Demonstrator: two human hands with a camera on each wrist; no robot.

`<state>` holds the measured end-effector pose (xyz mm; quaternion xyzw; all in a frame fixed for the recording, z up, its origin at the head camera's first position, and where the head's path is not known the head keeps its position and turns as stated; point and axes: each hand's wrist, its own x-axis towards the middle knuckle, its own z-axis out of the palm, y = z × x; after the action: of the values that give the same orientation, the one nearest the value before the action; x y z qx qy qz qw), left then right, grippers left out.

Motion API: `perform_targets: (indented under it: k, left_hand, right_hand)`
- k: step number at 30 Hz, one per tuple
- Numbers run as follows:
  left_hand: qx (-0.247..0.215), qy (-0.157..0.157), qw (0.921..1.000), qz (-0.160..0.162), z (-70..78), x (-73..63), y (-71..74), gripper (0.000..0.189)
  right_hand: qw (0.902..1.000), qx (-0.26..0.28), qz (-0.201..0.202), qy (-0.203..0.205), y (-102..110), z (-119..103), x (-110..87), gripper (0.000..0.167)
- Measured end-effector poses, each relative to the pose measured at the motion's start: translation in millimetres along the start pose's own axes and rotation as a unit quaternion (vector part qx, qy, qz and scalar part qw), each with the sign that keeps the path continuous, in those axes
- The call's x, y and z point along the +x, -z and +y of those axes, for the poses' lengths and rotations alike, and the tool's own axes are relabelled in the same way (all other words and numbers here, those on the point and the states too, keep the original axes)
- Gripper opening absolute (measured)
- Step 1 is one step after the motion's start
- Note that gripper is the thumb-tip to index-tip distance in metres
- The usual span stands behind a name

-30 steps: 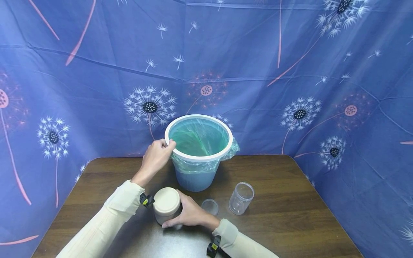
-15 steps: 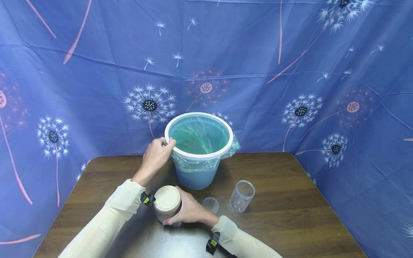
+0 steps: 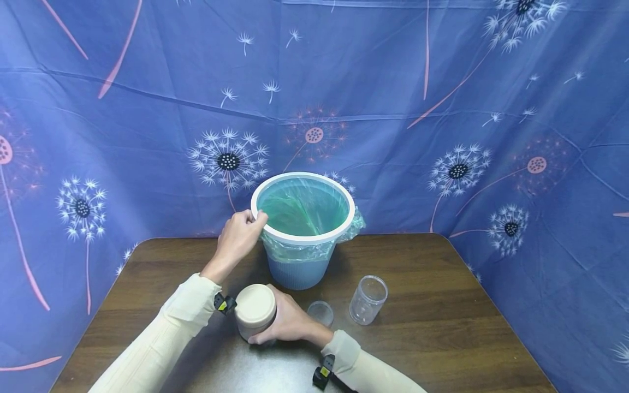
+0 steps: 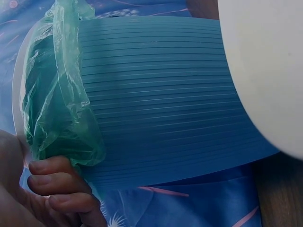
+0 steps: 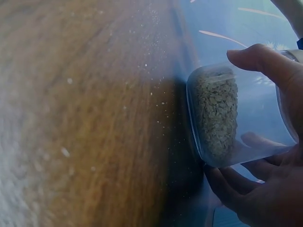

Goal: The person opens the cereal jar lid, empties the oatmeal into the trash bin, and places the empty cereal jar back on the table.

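Observation:
My left hand (image 3: 237, 240) pinches the white rim of a blue trash bin (image 3: 298, 274) at its left side. A thin green plastic bag (image 4: 68, 113) lines the bin and folds down over the outside; in the left wrist view my curled fingers (image 4: 59, 182) lie at its edge. Nearer to me, my right hand (image 3: 292, 319) grips a clear jar (image 5: 215, 116) with a cream lid (image 3: 255, 305). Pale flakes, like oats, fill the jar's lower part in the right wrist view. Thumb and fingers wrap around its sides, and it is upright, low over or on the table.
An uncovered clear jar (image 3: 368, 300) stands on the wooden table (image 3: 432, 327) to the right. Between it and my right hand lies a clear round lid (image 3: 321, 313). Small pale crumbs dot the tabletop in the right wrist view. A blue dandelion-print cloth (image 3: 373, 136) hangs behind.

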<state>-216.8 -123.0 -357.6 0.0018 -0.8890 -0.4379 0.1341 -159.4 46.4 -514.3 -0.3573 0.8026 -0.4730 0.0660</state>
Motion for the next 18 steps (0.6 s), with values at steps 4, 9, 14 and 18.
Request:
perform_targets:
  k: [4, 9, 14, 18]
  left_hand:
    - [-0.001, 0.002, 1.0000, 0.003, -0.5, -0.1, -0.6, 0.039]
    - [-0.002, 0.003, 1.0000, 0.003, -1.1, -0.7, -1.4, 0.038]
    - [-0.003, -0.001, 1.0000, 0.004, -1.4, -0.5, -1.9, 0.039]
    - [-0.005, 0.000, 1.0000, 0.004, -1.2, -0.4, -2.2, 0.039]
  right_hand:
    - [1.0000, 0.006, 0.001, -0.005, 0.2, 0.7, -2.2, 0.090]
    - [0.9997, 0.012, 0.008, -0.020, -0.7, -0.1, -5.2, 0.090]
    - [0.9991, 0.016, 0.016, -0.035, -0.7, -3.4, -7.7, 0.090]
    - [0.9993, 0.014, 0.018, -0.031, 0.5, -5.0, -11.0, 0.088]
